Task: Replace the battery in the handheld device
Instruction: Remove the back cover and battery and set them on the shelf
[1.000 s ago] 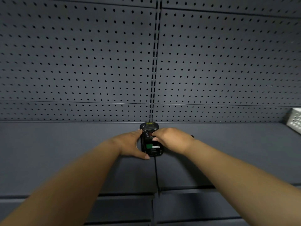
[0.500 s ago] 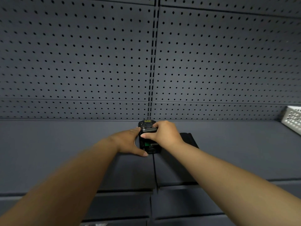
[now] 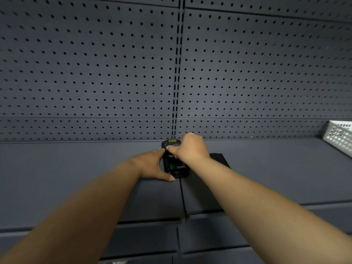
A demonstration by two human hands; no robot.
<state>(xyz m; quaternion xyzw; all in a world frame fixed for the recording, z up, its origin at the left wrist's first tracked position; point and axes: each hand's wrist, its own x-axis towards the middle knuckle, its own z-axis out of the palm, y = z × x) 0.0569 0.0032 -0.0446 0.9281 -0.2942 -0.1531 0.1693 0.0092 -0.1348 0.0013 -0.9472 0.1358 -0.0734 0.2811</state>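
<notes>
A black handheld device (image 3: pixel 174 166) lies back-up on the dark shelf, near the pegboard. Its battery bay is uncovered and shows green and white parts inside. My left hand (image 3: pixel 152 164) holds the device's left side, thumb stretched along its lower edge. My right hand (image 3: pixel 190 149) sits curled over the device's upper right part, fingers pressed at its top end. A flat black piece (image 3: pixel 219 159), perhaps the cover or battery, lies on the shelf just right of the device, partly hidden by my right wrist.
The grey shelf (image 3: pixel 76 178) runs wide to both sides. A dark pegboard wall (image 3: pixel 95 73) rises behind it. A white perforated basket (image 3: pixel 339 138) stands at the far right edge. Lower shelves (image 3: pixel 142 237) show below the front lip.
My right hand has moved from the device's middle up to its top end, uncovering more of the battery bay and the flat black piece on the right. My left hand stays put.
</notes>
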